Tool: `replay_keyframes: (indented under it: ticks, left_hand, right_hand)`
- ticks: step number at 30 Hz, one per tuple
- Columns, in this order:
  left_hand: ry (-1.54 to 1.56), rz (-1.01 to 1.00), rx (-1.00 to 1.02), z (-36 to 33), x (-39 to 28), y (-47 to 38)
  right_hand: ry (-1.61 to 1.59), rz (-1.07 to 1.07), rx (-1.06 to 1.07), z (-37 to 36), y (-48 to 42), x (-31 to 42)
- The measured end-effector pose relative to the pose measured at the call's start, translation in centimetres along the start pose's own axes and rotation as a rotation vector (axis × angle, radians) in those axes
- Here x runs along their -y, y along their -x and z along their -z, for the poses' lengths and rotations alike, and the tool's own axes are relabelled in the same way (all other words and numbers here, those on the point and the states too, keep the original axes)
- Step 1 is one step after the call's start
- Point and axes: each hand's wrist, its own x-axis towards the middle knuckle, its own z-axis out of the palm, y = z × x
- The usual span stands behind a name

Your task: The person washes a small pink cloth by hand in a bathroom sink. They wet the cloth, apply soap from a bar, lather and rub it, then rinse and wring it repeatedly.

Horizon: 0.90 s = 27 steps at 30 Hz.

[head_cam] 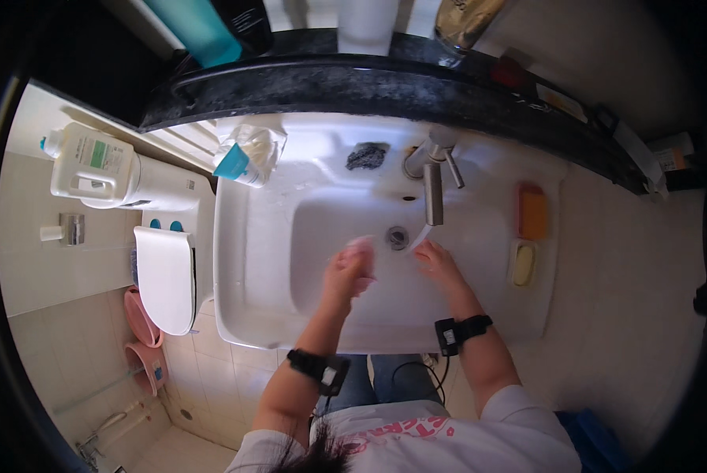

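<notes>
A crumpled pink cloth point(363, 260) is in my left hand point(344, 269), held over the white washbasin point(324, 219). My right hand point(438, 265) is by the thin stream of water that runs from the metal faucet point(434, 195); its fingers are blurred and partly curled, and whether it holds anything is not clear. Between the hands, slightly farther back, lies the round drain point(397, 237). Black devices on straps sit on both forearms.
Yellow soap point(525, 265) in a dish and an orange-and-red item point(532, 211) lie on the basin's right rim. A teal-and-white tube point(239, 165) stands back left, near a dark scouring pad point(367, 155). A black shelf point(306, 88) crosses behind; a toilet point(165, 278) is left.
</notes>
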Motion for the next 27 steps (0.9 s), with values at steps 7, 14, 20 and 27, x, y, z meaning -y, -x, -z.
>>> replay_keyframes:
  ticks: [7, 14, 20, 27]
  left_hand:
    - [0.022, -0.227, 0.004, -11.2, 0.8, -7.0]
    - [-0.404, -0.336, -0.031, -14.4, -0.5, -6.5]
    - [-0.677, -0.351, -0.095, -15.5, 0.7, -6.9]
    - [-0.012, 0.133, 0.310, -11.1, -1.5, -8.7]
  right_hand:
    - [-0.589, 0.336, -0.037, -4.8, 0.0, 1.6]
    - [-0.562, 0.596, -0.261, -5.0, 0.6, 3.8]
    - [0.035, 0.658, -0.540, -3.7, -1.5, 3.4]
    - [-0.085, 0.376, -0.100, 0.2, 0.2, 5.2]
